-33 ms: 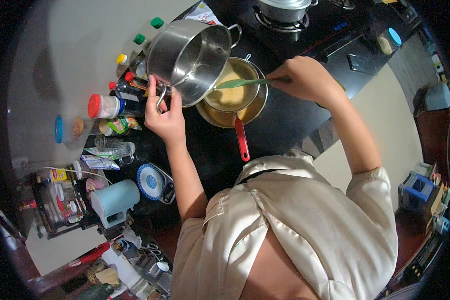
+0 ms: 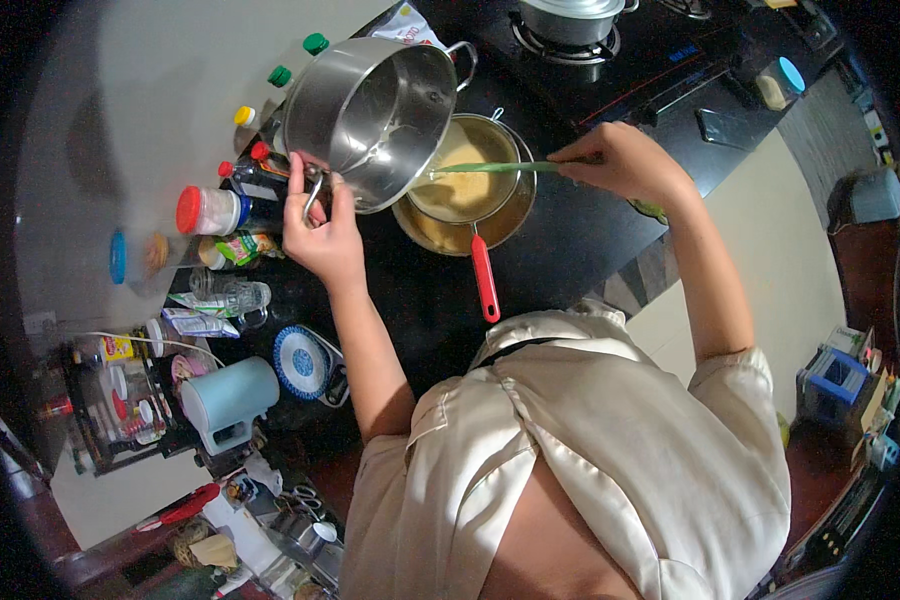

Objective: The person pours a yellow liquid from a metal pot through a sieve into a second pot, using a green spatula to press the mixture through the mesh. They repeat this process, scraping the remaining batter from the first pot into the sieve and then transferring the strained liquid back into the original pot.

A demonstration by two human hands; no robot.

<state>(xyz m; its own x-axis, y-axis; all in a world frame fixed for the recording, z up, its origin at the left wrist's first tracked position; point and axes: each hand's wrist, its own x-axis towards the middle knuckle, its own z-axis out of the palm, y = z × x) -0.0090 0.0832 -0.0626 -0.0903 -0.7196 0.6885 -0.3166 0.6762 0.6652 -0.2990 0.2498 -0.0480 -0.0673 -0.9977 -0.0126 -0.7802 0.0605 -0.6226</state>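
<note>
A steel pot (image 2: 365, 120) is tilted over a strainer, its mouth turned to the right. My left hand (image 2: 322, 222) is closed on the pot's near loop handle. In my right hand (image 2: 625, 165) is the end of a slim green spatula (image 2: 515, 167), whose tip reaches to the pot's lower rim. Beneath it the strainer, with a red handle (image 2: 485, 280), lies across a metal bowl (image 2: 518, 222). Pale yellow, foamy liquid (image 2: 475, 195) fills the strainer, and yellowish liquid also shows in the bowl around it.
Capped bottles and jars (image 2: 205, 211) line the wall at left. Nearer are a blue-and-white round-topped item (image 2: 305, 362) and a light blue jug (image 2: 232, 402). A lidded pot (image 2: 570, 20) stands on the stove at the back. A phone (image 2: 722, 128) and a blue-lidded jar (image 2: 778, 82) lie right.
The pot and my left hand have shifted slightly left. My right hand has moved a little right, and the spatula has turned from its flat face to a thin edge.
</note>
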